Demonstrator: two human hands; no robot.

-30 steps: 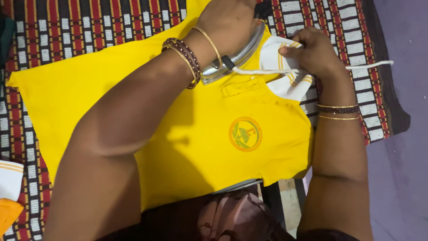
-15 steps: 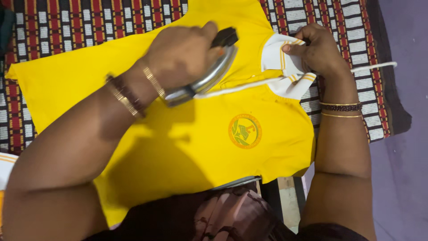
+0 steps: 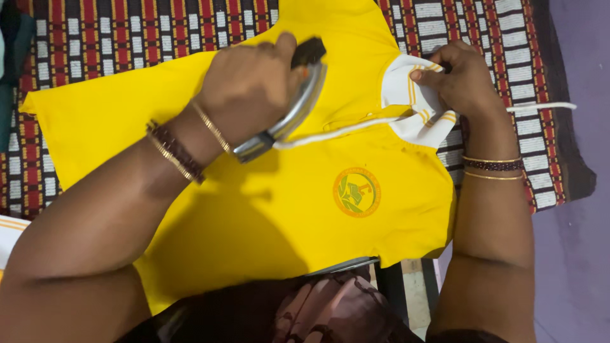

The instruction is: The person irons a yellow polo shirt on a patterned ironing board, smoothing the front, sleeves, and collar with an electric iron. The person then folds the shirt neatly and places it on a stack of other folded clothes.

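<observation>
A yellow polo shirt with a round chest emblem lies flat on a red, black and white patterned cloth. My left hand is closed around the handle of a metal clothes iron pressed on the shirt's upper chest. My right hand pinches the white, yellow-striped collar and holds it down. The iron's white cord runs from the iron across the shirt, under my right hand, and off to the right.
The patterned cloth covers the ironing surface, whose dark edge shows at the right against a purple floor. A white and orange item sits at the far left. My lap fabric fills the bottom centre.
My left hand has slid the iron leftward and slightly down from near the collar to the shirt's upper middle. My right hand stays on the collar.
</observation>
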